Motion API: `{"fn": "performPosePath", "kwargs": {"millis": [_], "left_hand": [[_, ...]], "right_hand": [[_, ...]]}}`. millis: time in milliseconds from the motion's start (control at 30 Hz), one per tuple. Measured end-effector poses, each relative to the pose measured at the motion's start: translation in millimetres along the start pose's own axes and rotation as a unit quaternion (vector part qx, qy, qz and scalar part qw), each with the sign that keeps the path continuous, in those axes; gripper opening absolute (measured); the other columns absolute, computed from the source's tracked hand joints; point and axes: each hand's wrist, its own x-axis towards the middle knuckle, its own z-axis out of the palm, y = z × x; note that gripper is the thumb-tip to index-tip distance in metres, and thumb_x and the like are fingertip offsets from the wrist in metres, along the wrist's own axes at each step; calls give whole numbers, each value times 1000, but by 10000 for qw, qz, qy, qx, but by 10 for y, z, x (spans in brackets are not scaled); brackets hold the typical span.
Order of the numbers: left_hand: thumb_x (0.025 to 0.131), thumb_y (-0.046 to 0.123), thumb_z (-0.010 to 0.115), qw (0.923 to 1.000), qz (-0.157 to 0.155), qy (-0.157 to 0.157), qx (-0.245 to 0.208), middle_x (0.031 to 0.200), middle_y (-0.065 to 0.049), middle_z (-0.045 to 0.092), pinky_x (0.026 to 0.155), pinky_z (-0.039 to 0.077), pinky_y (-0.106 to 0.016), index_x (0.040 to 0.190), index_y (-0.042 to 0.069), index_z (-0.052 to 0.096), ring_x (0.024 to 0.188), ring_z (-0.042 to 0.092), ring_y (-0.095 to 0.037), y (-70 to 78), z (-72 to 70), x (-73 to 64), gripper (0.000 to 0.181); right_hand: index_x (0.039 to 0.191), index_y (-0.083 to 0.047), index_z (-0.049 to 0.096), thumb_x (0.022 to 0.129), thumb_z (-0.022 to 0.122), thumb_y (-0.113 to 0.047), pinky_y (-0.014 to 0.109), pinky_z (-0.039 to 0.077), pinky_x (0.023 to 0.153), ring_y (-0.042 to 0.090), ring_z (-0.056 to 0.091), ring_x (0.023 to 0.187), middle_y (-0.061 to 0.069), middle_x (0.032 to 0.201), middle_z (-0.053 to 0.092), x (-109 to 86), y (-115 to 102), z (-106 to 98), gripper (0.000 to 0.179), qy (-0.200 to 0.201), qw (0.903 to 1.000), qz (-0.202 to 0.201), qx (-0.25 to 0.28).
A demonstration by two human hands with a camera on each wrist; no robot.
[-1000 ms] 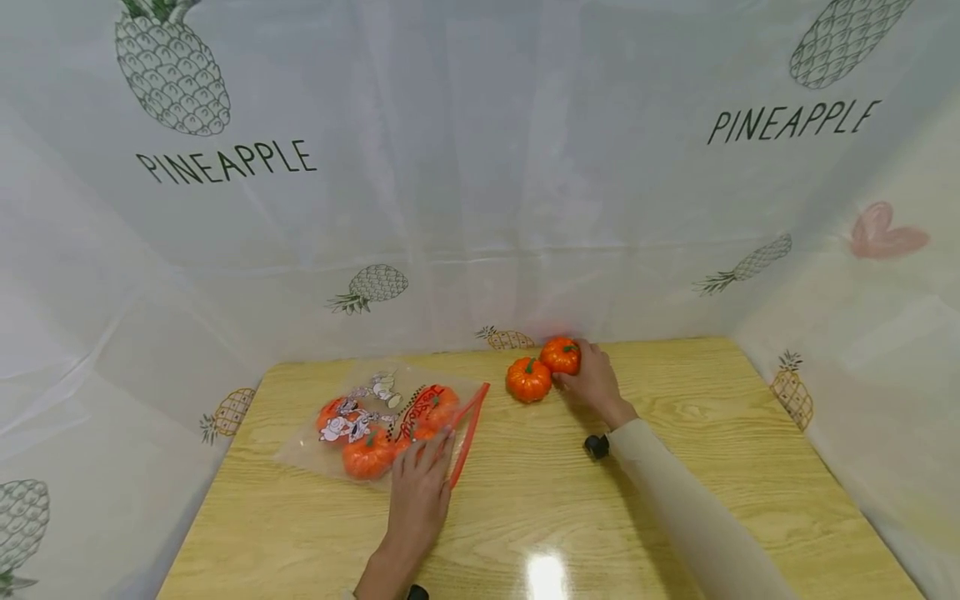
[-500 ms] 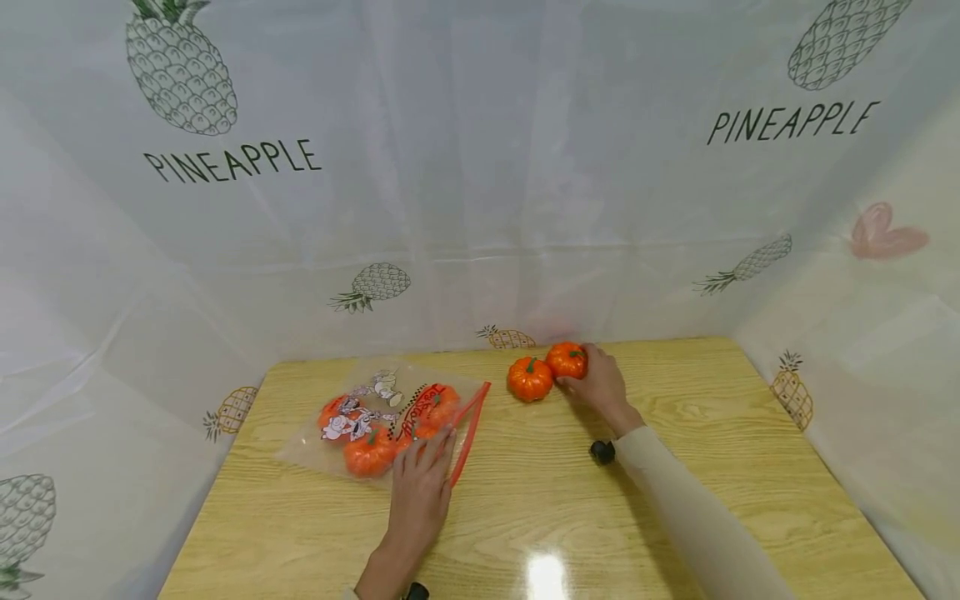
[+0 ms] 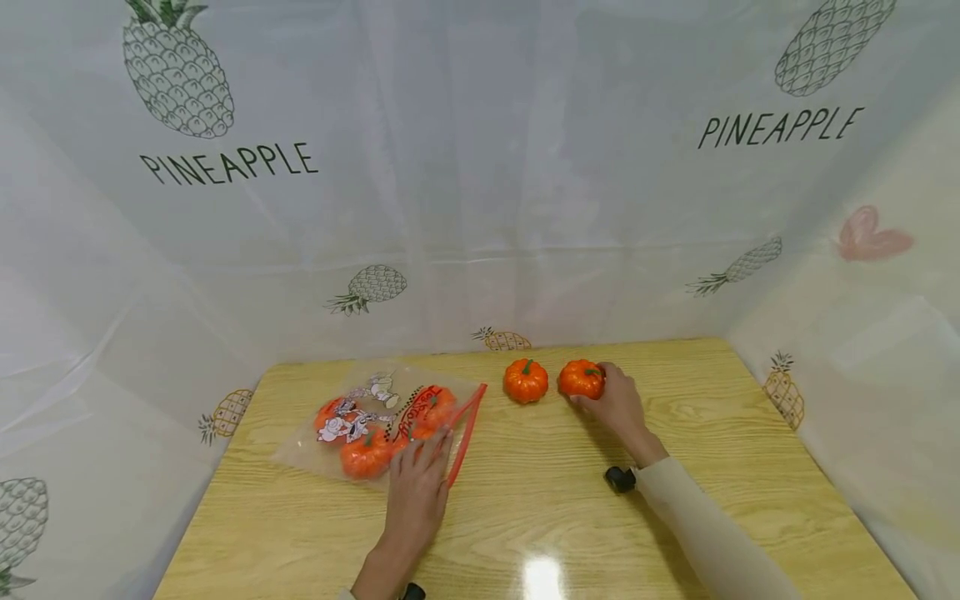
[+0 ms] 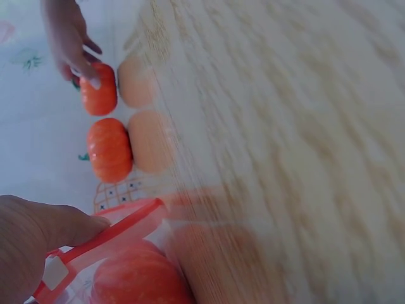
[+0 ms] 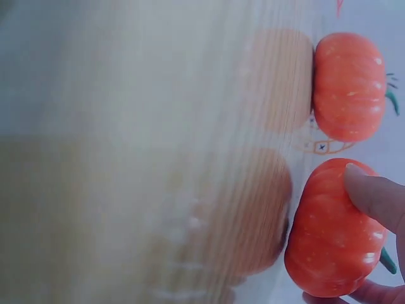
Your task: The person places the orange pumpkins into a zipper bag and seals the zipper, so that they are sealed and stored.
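Note:
My right hand [image 3: 619,410] grips a small orange toy pumpkin [image 3: 581,379] with a green stem, thumb on its near side in the right wrist view. That pumpkin [image 5: 335,228] is slightly tilted, at or just above the tabletop. A second toy pumpkin [image 3: 526,381] stands to its left, a small gap between them. My left hand [image 3: 418,485] rests on a clear zip bag [image 3: 315,457] with a red zip edge [image 3: 467,437], fingers fairly straight. In the left wrist view the thumb [image 4: 69,225] touches the red edge. Several orange pumpkins [image 3: 365,454] lie inside the printed bag.
The wood-grain table [image 3: 525,517] is glossy and reflects the pumpkins. A white sheet [image 3: 480,200] printed with pineapples hangs behind it and along both sides, close to the back edge. A black wrist camera [image 3: 620,479] sits at the right wrist.
My right hand has drawn its pumpkin toward me and to the right, from against the other pumpkin to apart from it. The left hand and the bag have stayed put.

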Motion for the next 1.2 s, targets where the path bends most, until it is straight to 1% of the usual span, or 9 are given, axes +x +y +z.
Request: {"fn": "performPosePath", "kwargs": {"millis": [67, 233, 300, 467, 567, 800, 1000, 1100, 1200], "left_hand": [[67, -1, 94, 10000, -9, 7, 6, 143, -6, 66, 94, 46, -49, 138, 4, 70, 115, 58, -32, -1, 1, 1, 76], [68, 2, 95, 9999, -109, -123, 38, 145, -5, 64, 95, 46, -49, 140, 5, 70, 117, 57, -31, -4, 1, 0, 76], [68, 2, 96, 9998, -118, -122, 33, 145, -5, 64, 95, 46, -49, 140, 5, 69, 117, 57, -31, -8, 5, -2, 77], [66, 0, 96, 10000, -75, -9, -51, 144, -6, 65, 94, 45, -50, 139, 4, 70, 115, 57, -32, -5, -3, 1, 77], [66, 0, 96, 9999, -91, -30, -85, 144, -6, 65, 94, 45, -49, 138, 4, 70, 115, 57, -32, 2, -19, 5, 77], [66, -1, 96, 9998, -159, -142, -58, 144, -6, 64, 95, 45, -50, 139, 4, 70, 118, 56, -31, 26, -51, 19, 77], [67, -2, 95, 9996, -192, -179, -90, 145, -5, 64, 95, 45, -51, 140, 4, 69, 119, 56, -30, 33, -55, 28, 77], [67, -2, 95, 9997, -164, -144, -81, 145, -5, 64, 95, 45, -51, 140, 3, 69, 118, 56, -31, 32, -50, 32, 78], [66, -2, 95, 9999, -100, -40, -73, 144, -6, 65, 95, 45, -50, 139, 3, 69, 117, 57, -31, 26, -40, 33, 78]], "right_hand": [[144, 13, 47, 89, 86, -23, 66, 50, 99, 55, 56, 122, 37, 138, 57, -74, 20, -15, 77, 1, 10000, -46, 81], [143, 14, 47, 88, 87, -24, 65, 51, 98, 54, 57, 121, 37, 136, 58, -267, -18, -60, 78, -14, 9995, -210, 242], [144, 14, 47, 88, 87, -24, 65, 52, 99, 54, 58, 121, 36, 137, 58, -342, -61, -76, 78, -32, 9993, -267, 257], [143, 13, 49, 86, 89, -23, 64, 51, 101, 53, 59, 123, 35, 137, 60, -512, -180, -100, 79, -77, 9986, -441, 295], [143, 13, 50, 85, 90, -23, 66, 49, 102, 54, 58, 124, 34, 137, 60, -615, -263, -97, 79, -131, 9979, -526, 358], [142, 11, 53, 83, 92, -24, 64, 51, 100, 50, 60, 121, 30, 134, 63, -807, -439, -19, 79, -174, 9961, -800, 323], [140, 8, 58, 79, 95, -23, 58, 53, 98, 44, 63, 116, 24, 133, 66, -937, -618, 75, 78, -231, 9942, -961, 435], [139, 6, 59, 77, 96, -24, 56, 54, 97, 40, 63, 114, 22, 133, 67, -982, -711, 132, 78, -295, 9930, -1032, 489], [139, 4, 59, 77, 97, -24, 55, 54, 98, 37, 63, 114, 19, 133, 68, -1003, -799, 188, 78, -391, 9922, -1047, 546]]}}
